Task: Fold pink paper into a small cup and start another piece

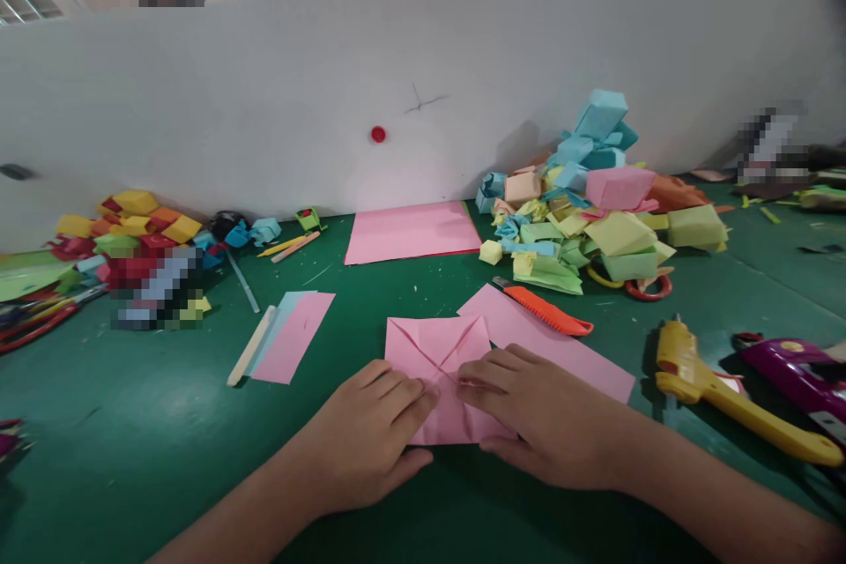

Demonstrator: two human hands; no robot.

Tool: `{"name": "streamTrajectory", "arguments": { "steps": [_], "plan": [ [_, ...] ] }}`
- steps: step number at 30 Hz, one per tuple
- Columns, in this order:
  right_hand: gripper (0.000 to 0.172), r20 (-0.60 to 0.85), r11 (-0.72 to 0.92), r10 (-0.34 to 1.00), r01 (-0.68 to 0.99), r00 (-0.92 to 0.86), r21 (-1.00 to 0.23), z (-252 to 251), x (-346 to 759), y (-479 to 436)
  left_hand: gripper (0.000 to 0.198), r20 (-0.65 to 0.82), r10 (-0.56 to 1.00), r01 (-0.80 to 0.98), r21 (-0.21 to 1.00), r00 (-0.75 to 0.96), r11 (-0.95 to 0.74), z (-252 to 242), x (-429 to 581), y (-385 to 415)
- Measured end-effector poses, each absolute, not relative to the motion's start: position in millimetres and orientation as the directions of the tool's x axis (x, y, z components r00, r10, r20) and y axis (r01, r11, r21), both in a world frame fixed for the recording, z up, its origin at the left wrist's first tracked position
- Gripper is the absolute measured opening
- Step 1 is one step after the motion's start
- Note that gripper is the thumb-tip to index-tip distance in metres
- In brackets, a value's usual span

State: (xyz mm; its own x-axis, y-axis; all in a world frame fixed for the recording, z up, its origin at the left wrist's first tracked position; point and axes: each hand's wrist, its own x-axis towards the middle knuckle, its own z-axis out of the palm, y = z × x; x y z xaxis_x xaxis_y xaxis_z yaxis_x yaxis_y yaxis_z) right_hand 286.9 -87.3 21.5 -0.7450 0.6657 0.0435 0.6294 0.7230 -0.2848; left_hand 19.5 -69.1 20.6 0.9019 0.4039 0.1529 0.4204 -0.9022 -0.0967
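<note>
A square of folded pink paper [439,337] lies on the green table in front of me, its creases crossing near the middle. My left hand [376,423] grips its left side, fingertips pressed on top and thumb by the bottom edge. On the right side, my right hand [535,419] holds the same paper, its curled fingers near the centre; they hide part of the surface. Behind my right hand is a flat pink sheet [582,361], with an orange utility knife [552,310] resting across its upper edge.
Folded paper boxes [621,238] are heaped at the back right, and more paper pieces [136,220] at the back left. A yellow glue gun [701,374] and a purple tool [793,374] lie at right. Pink sheets [413,233] lie against the white partition [297,106]. Paper strips [294,339] lie left.
</note>
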Motion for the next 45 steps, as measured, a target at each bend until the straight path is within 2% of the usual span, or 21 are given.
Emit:
{"name": "streamTrajectory", "arguments": {
  "steps": [5,8,14,19,22,24,29,33,36,39,41,45],
  "plan": [
    [0.055,0.071,0.73,0.66,0.615,-0.748,-0.298,23.5,286.4,-87.8,0.029,0.282,0.318,0.379,-0.198,0.905,-0.904,19.4,20.2,-71.3],
    [0.06,0.091,0.72,0.676,0.629,-0.732,-0.292,21.8,286.3,-87.8,0.025,0.352,0.296,0.385,-0.216,0.888,-0.897,18.0,22.9,-72.0],
    [0.034,0.164,0.704,0.709,0.673,-0.686,-0.225,14.5,286.1,-84.3,0.024,0.421,0.307,0.4,-0.152,0.854,-0.904,16.7,23.1,-65.7],
    [0.029,0.123,0.613,0.784,0.727,-0.608,-0.31,14.6,289.5,-78.6,0.028,0.393,0.333,0.393,-0.08,0.857,-0.916,16.9,15.0,-58.5],
    [0.028,0.096,0.527,0.837,0.747,-0.539,-0.405,16.3,291.9,-75.5,0.029,0.369,0.402,0.427,0.016,0.838,-0.904,14.1,8.3,-53.8],
    [0.027,0.109,0.494,0.856,0.735,-0.506,-0.465,17.2,292.7,-73.9,0.029,0.353,0.515,0.506,0.123,0.781,-0.853,11.2,5.5,-51.0],
    [0.026,0.106,0.374,0.917,0.738,-0.384,-0.562,17.2,292.3,-68.8,0.028,0.218,0.796,0.686,0.414,0.564,-0.599,7.6,9.3,-45.4],
    [0.026,0.028,0.193,0.975,0.78,-0.22,-0.594,14.7,292.2,-63.3,0.026,0.173,0.888,0.722,0.526,0.426,-0.449,8.2,17.5,-41.0],
    [0.032,0.021,0.155,0.984,0.79,-0.177,-0.594,13.9,292.0,-61.3,0.029,0.146,0.915,0.768,0.503,0.376,-0.396,7.9,20.8,-39.0],
    [0.034,0.012,0.164,0.982,0.827,-0.187,-0.538,12.9,291.1,-61.6,0.025,0.195,0.89,0.781,0.427,0.412,-0.455,6.0,21.7,-38.2],
    [0.034,0.052,0.224,0.973,0.857,-0.226,-0.464,11.0,290.6,-62.5,0.021,0.277,0.837,0.767,0.339,0.472,-0.545,3.7,21.4,-37.3],
    [0.041,0.185,0.408,0.911,0.874,-0.369,-0.265,6.3,289.5,-65.3,0.019,0.421,0.686,0.725,0.088,0.594,-0.683,-1.7,20.4,-33.5]
  ]
}}
